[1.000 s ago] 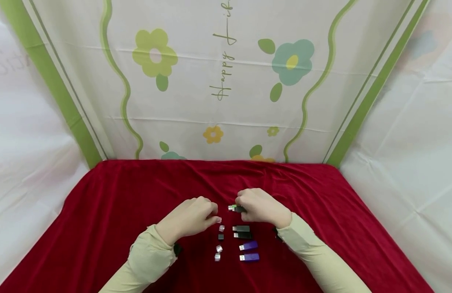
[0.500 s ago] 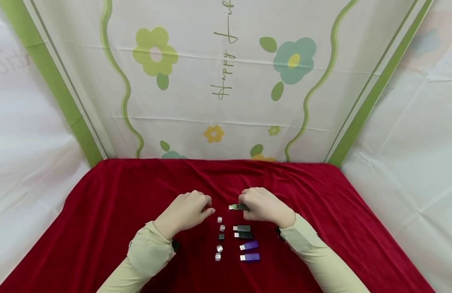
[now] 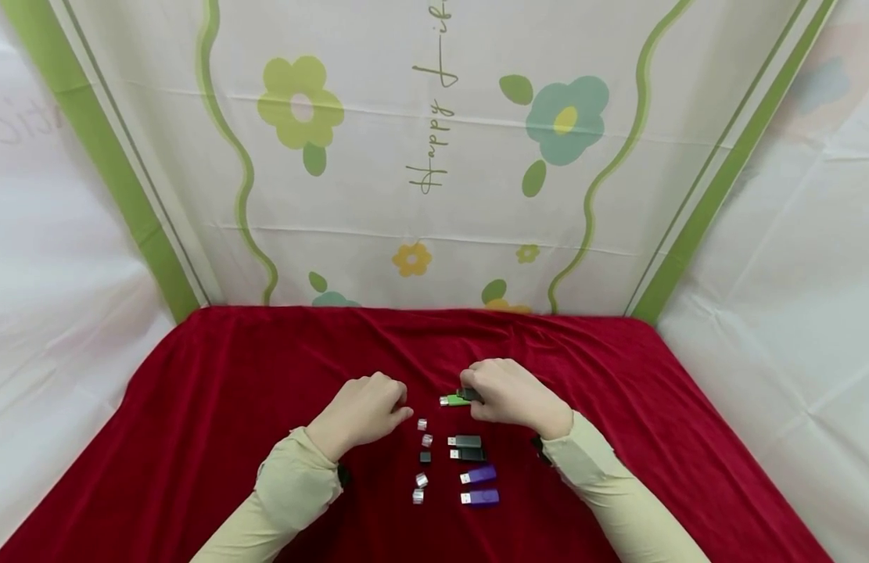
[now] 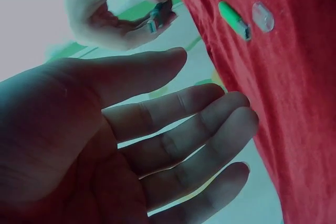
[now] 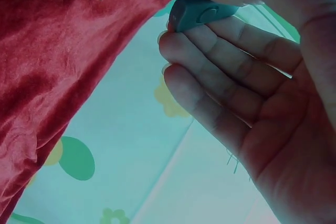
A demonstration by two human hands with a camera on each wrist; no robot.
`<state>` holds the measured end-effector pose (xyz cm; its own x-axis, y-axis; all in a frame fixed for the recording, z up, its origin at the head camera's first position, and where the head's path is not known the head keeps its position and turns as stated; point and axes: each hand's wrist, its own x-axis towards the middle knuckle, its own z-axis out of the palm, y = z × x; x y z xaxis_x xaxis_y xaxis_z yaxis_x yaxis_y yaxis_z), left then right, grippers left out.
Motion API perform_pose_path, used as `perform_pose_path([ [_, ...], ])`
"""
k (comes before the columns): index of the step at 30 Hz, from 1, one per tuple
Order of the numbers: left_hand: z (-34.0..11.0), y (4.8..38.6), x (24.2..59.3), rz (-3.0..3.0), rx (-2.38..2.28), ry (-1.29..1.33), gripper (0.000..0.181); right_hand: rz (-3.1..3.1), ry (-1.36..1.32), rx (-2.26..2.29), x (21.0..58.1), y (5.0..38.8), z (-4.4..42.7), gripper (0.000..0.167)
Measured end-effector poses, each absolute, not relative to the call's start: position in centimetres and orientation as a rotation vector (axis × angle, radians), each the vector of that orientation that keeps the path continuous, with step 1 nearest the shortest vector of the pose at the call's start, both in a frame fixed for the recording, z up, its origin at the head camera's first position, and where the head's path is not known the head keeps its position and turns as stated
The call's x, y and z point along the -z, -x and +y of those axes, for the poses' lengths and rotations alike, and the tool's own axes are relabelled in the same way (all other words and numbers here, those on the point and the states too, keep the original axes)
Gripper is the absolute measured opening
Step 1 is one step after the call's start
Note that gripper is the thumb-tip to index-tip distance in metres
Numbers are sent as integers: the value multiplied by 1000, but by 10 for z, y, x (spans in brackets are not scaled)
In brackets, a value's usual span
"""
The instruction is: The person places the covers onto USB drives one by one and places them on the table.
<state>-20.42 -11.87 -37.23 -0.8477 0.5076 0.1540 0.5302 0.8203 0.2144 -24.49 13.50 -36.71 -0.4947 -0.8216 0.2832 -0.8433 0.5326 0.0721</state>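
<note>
Between thumb and fingertips, my right hand (image 3: 511, 395) (image 5: 252, 77) pinches a dark USB stick (image 5: 199, 11), held above the cloth. A green USB stick (image 3: 454, 400) (image 4: 234, 20) lies on the cloth just below and beside it. My left hand (image 3: 364, 410) (image 4: 157, 140) hovers left of the small caps with relaxed fingers and nothing in them. Nearest to it is a clear cap (image 3: 422, 424).
Below lie another clear cap (image 3: 427, 441), a black cap (image 3: 425, 457) and two more clear caps. Right of these, a grey stick (image 3: 465, 442), a black stick (image 3: 469, 454) and two purple sticks (image 3: 479, 474) rest on the red cloth (image 3: 265, 367).
My left hand has drawn back to the left from a clear cap, leaving it on the cloth. My right hand has shifted slightly right with the dark stick, and the green stick shows more fully.
</note>
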Motion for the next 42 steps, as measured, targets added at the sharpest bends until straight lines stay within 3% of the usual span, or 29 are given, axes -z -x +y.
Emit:
perform_pose_path([
  [9,-110,214,383,-2941,311,877,18,-2480,-1369,-125,364,245,139,23],
  [15,-111,227,388,-2911,197,958,10,-2480,-1358,-118,361,246,141,20],
  [29,-104,236,394,-2960,158,1146,10,-2505,-1359,-163,359,244,141,18],
  [42,-99,249,397,-2968,253,1239,18,-2499,-1341,-96,360,242,140,19],
])
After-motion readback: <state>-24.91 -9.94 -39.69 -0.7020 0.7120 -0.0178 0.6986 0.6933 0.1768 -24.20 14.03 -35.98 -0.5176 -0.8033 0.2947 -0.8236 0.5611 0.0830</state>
